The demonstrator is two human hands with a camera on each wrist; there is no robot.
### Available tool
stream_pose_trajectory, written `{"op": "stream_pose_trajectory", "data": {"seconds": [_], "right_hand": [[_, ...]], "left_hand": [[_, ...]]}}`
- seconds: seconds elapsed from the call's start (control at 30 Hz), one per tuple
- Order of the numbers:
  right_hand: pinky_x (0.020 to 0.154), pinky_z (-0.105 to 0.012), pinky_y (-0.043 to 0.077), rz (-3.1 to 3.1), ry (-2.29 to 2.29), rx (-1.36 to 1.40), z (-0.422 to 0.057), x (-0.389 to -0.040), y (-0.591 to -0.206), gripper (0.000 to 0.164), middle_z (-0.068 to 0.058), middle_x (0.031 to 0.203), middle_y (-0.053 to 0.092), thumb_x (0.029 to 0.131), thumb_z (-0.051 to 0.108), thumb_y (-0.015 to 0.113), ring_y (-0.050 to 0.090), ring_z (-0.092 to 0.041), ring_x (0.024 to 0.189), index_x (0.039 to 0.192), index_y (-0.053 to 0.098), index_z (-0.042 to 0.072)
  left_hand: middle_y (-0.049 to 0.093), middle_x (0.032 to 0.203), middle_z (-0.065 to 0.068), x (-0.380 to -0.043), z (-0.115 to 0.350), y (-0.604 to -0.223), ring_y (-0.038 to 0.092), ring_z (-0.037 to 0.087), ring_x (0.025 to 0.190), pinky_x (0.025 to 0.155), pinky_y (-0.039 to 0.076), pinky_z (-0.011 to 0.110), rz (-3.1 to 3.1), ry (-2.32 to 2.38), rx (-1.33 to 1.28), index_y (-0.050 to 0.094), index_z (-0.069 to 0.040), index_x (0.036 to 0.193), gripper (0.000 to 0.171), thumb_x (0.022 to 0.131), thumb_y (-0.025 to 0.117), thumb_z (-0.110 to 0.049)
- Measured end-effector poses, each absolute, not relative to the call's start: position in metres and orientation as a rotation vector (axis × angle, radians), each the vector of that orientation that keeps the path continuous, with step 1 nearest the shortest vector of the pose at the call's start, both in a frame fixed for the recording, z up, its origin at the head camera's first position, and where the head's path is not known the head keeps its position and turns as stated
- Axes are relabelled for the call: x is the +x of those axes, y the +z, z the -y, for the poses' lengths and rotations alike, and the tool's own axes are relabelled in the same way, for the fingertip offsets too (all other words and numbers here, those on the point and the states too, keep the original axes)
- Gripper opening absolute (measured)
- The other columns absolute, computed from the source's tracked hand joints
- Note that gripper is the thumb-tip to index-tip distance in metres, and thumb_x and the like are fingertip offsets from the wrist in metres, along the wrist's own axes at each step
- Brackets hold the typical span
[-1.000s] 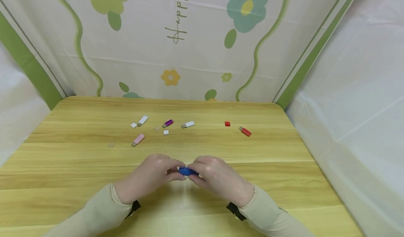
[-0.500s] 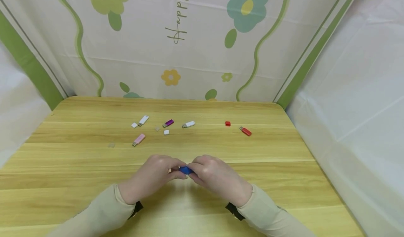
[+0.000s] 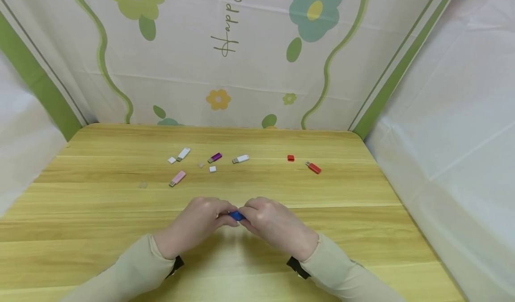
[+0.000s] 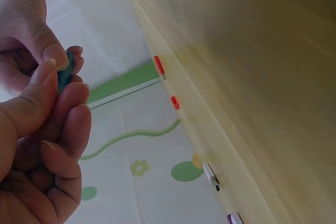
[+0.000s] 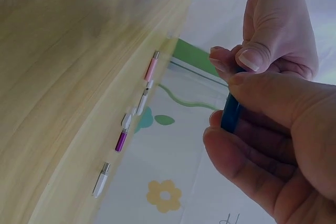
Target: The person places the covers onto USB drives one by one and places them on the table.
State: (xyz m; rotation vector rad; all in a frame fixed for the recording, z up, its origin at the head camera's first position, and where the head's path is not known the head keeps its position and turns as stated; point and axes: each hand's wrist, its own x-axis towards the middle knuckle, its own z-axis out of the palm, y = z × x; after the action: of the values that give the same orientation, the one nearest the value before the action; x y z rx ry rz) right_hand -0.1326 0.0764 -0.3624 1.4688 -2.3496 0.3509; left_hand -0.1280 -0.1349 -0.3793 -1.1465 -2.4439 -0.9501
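Note:
Above the front half of the table, my left hand (image 3: 193, 226) and right hand (image 3: 275, 226) meet at a small blue USB stick (image 3: 236, 215). My left thumb and fingers pinch its left end, while those of the right hand pinch the other end. In the right wrist view, a slim length of the blue USB stick (image 5: 231, 113) shows between my fingers. Only a short piece of the blue USB stick (image 4: 66, 72) appears in the left wrist view. Fingertips cover both ends, so I cannot tell whether its cap is fully on.
Farther back on the wooden table (image 3: 342, 257) lie a pink USB stick (image 3: 177, 178), a white one (image 3: 183, 154), a purple one (image 3: 215, 157), another white one (image 3: 241, 159) and a red one (image 3: 313, 168). Loose caps lie among them, including a red cap (image 3: 291, 158).
The hands have drawn slightly closer together and up. The right fingers now cover more of the blue USB stick, leaving a shorter piece visible. The things on the table stay put.

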Motion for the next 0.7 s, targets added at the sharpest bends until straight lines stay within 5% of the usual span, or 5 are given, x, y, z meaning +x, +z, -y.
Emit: {"op": "stream_pose_trajectory", "data": {"seconds": [0.7], "right_hand": [[0.064, -0.007, 0.043, 2.677, 0.53, 1.475, -0.077, -0.149, -0.38, 0.006, 0.002, 0.081, 0.067, 0.089, 0.012, 0.076, 0.055, 0.0, 0.069, 0.092, 0.076, 0.008]], "left_hand": [[0.067, 0.075, -0.007, -0.141, 0.129, -0.4, 0.055, -0.001, 0.064, 0.057, 0.046, 0.018, 2.715, -0.88, -1.164, 0.068, -0.011, 0.083, 0.012, 0.083, 0.079, -0.014]]}}
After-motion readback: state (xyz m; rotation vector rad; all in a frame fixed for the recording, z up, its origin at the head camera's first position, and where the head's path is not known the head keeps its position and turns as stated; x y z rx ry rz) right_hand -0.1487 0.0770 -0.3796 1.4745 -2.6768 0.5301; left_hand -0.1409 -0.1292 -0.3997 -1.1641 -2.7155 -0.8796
